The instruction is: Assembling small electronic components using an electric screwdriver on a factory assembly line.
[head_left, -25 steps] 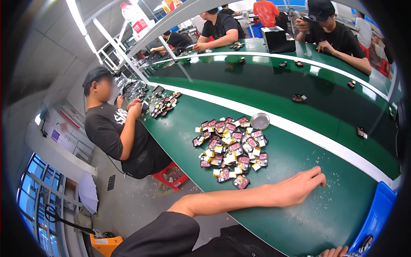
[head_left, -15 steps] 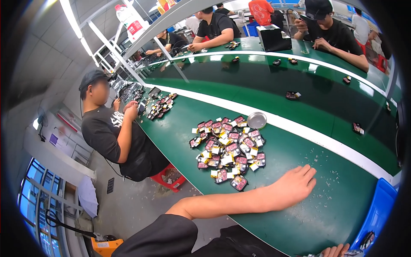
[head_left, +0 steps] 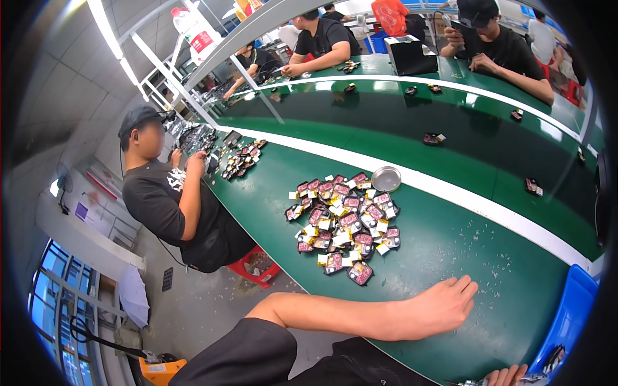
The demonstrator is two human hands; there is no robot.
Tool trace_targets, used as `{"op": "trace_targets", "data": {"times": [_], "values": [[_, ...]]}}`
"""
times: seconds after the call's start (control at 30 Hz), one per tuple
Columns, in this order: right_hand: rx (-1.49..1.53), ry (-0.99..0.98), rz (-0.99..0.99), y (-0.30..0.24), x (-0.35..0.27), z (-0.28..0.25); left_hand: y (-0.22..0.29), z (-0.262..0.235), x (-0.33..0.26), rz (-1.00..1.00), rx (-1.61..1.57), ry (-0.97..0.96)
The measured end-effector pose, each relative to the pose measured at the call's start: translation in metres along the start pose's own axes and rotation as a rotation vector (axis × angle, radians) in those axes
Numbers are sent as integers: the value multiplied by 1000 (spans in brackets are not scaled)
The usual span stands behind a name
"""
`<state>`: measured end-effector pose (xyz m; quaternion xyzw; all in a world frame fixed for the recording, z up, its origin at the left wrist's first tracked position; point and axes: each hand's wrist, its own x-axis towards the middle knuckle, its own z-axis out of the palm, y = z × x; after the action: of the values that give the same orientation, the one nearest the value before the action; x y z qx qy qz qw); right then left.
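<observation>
My left hand [head_left: 440, 310] rests low over the green tabletop, its fingers bent down and drawn together among tiny pale slivers [head_left: 484, 270] strewn there. Whatever its fingertips may pinch is hidden. At the lower right edge my right hand [head_left: 506, 376], partly cut off, has its fingers wrapped round a slim tool with a thin metal tip [head_left: 465, 383]. Left of the slivers lies a heap of small black electronic modules [head_left: 347, 225] with reddish circuit boards and white-and-yellow tabs. A round metal dish [head_left: 386, 179] touches the heap's far side.
A blue bin [head_left: 566, 321] with dark parts inside stands at the right edge. Beyond a white rail [head_left: 450, 193] runs a dark green belt carrying spaced modules [head_left: 434, 138]. A co-worker [head_left: 158, 186] sits at left by another pile [head_left: 243, 159]; others sit across the belt.
My left hand has slid across the tabletop toward me, its fingers still bent down. Modules on the belt have shifted slightly left. My right hand stays at the lower edge with the tool.
</observation>
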<state>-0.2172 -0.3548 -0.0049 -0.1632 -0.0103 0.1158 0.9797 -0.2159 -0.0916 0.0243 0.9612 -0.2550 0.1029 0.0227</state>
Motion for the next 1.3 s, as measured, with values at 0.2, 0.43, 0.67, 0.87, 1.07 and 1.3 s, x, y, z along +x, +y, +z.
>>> {"op": "trace_targets", "data": {"times": [0.2, 0.43, 0.67, 0.87, 1.07, 1.3], "values": [[4, -10, 8, 0, 0, 0, -1, 9, 0, 34, 7, 36], [11, 10, -7, -1, -1, -1, -1, 17, 2, 39, 15, 7], [15, 13, -2, -2, -1, -1, -13, 20, 7, 32, -76, 117], [23, 11, -6, -2, -1, 0, -17, 17, 9, 46, -174, 138], [12, 11, -11, -2, -1, 1, -19, 14, 7, -47, -405, 170], [21, 17, -9, 0, 1, 2, -24, 20, 4, -125, -485, 201]]}}
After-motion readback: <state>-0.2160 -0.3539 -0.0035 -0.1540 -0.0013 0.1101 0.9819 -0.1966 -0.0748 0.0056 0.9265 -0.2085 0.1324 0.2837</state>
